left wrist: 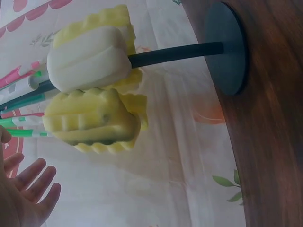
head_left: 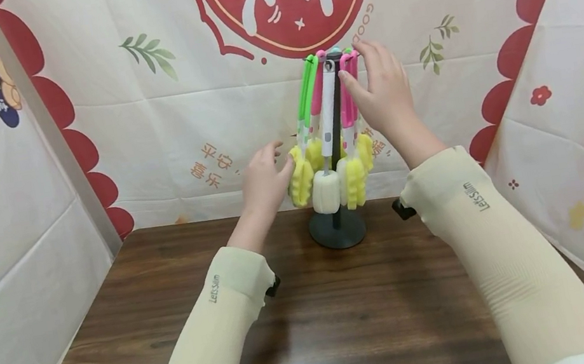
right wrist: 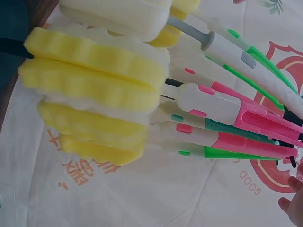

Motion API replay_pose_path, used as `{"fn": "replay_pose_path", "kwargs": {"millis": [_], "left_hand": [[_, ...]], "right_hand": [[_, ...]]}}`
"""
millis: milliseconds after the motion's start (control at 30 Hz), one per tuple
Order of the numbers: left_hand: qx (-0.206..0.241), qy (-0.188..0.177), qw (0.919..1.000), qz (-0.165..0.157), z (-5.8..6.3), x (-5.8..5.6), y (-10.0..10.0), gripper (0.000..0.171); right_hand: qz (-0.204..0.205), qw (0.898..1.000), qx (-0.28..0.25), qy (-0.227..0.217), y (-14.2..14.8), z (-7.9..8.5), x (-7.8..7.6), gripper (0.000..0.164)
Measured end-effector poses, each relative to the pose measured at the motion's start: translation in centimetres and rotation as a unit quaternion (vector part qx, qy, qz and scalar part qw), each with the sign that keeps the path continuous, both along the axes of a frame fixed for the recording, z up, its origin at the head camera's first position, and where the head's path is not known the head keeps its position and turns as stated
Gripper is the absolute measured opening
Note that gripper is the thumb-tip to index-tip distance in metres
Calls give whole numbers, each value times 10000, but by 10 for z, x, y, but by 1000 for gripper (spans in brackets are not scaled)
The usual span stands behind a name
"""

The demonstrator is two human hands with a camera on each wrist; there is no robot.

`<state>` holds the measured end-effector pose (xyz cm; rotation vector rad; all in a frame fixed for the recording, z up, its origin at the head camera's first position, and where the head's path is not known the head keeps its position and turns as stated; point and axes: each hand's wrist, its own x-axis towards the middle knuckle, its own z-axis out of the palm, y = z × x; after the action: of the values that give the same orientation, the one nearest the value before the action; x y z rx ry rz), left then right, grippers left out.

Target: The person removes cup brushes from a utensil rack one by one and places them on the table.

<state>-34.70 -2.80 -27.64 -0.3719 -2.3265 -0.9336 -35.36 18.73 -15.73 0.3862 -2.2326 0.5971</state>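
Several sponge-headed bottle brushes hang by their handle ends around a black stand (head_left: 339, 235). A white-handled brush (head_left: 329, 118) with a white sponge head (head_left: 326, 192) faces me; a green-handled brush (head_left: 306, 96) hangs to its left and a pink-handled brush (head_left: 349, 92) to its right. My right hand (head_left: 382, 83) is up at the top of the stand, its fingertips close to the pink handle's end. Lower, my left hand (head_left: 266, 176) is beside a yellow sponge head (head_left: 300, 177). The left wrist view shows that hand (left wrist: 31, 194) with fingers spread, holding nothing.
The stand's round base rests on a dark wooden table (head_left: 349, 314) near its back edge. Behind it hangs a printed white cloth (head_left: 157, 140) with a red emblem, and similar cloth walls (head_left: 3, 256) rise at both sides.
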Motion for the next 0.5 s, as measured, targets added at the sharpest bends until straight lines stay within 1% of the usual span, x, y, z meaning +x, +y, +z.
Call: {"fn": "replay_pose_path", "kwargs": {"millis": [233, 367, 500], "left_hand": [[54, -202, 9996, -177, 6, -6, 11, 42], [175, -415, 9985, -316, 8, -9, 17, 45], [289, -612, 9969, -401, 11, -10, 20, 48]], "right_hand": [[-85, 9992, 319, -245, -5, 10, -9, 58], [-121, 9981, 436, -424, -7, 13, -13, 57], [-123, 9970, 473, -603, -7, 14, -17, 55]]}}
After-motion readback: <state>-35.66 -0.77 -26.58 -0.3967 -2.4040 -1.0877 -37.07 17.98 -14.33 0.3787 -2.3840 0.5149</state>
